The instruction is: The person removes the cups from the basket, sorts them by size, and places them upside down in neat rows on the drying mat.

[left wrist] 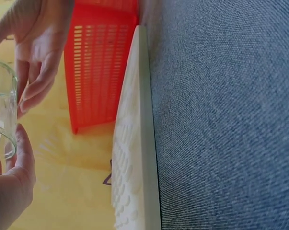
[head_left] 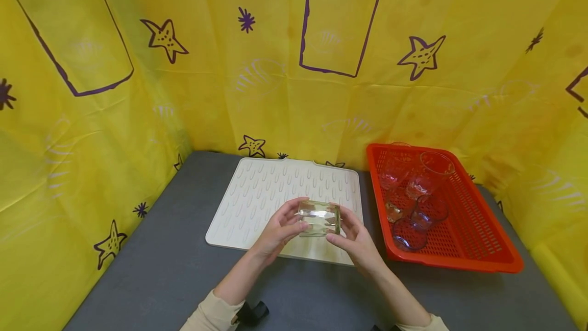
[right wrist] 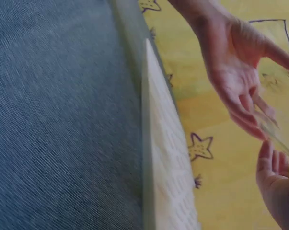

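A clear, faintly green drinking glass (head_left: 319,218) lies sideways between my two hands, held over the front part of a white ridged drying mat (head_left: 239,208). My left hand (head_left: 282,229) grips its left end, thumb in front and fingers behind. At the right end my right hand (head_left: 353,241) holds it the same way, with the thumb low near the rim. In the left wrist view the glass (left wrist: 3,110) is cut off by the frame's edge. Both wrist views show the glass raised well above the mat (left wrist: 146,143).
To the right stands a red perforated plastic basket (head_left: 482,218) with several clear glasses (head_left: 432,208) in its left part. The dark grey table (head_left: 151,269) extends around the mat. A yellow patterned cloth (head_left: 275,106) rises behind and at both sides.
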The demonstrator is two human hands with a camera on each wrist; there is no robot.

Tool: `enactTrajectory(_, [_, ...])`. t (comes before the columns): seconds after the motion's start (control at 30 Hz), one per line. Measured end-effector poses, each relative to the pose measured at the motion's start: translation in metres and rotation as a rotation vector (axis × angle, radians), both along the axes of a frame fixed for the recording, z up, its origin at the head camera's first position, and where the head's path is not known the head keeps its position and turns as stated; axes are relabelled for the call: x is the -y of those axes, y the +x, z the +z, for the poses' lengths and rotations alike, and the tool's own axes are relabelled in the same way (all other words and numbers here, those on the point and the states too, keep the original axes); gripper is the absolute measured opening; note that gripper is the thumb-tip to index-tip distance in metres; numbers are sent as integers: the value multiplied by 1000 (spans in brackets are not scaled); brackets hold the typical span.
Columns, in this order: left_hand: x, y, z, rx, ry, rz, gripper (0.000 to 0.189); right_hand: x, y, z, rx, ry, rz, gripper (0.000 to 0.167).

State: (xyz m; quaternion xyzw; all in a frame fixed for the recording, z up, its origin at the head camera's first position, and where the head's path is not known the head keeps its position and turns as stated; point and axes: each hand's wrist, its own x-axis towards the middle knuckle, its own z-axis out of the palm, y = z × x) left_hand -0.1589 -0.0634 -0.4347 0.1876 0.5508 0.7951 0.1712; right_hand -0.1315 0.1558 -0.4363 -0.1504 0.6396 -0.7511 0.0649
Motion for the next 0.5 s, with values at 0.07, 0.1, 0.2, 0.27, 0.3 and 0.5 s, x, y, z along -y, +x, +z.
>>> enactTrajectory(0.07, [-1, 0, -1, 9, 18, -5, 67, 3, 0, -2, 43, -57, 4, 72])
enactTrajectory(0.1, [-1, 0, -1, 12, 23, -6, 67, 4, 0, -3, 59, -74, 2, 72])
enactTrajectory(0.2, [-2, 1, -3, 23, 28, -10, 67, 6, 1, -3, 96, -108, -12, 73])
enactTrajectory(0.27, [-2, 0, -4, 27, 29, -12, 67, 7, 2, -2, 112, -116, -21, 73])
enactTrajectory(0.3, [-2, 0, -5, 31, 30, -12, 66, 7, 2, -2, 115, -119, -23, 72])
enactTrajectory(0.5, [-2, 0, -5, 38, 33, -21, 67, 9, 2, -1, 129, -143, -41, 71])
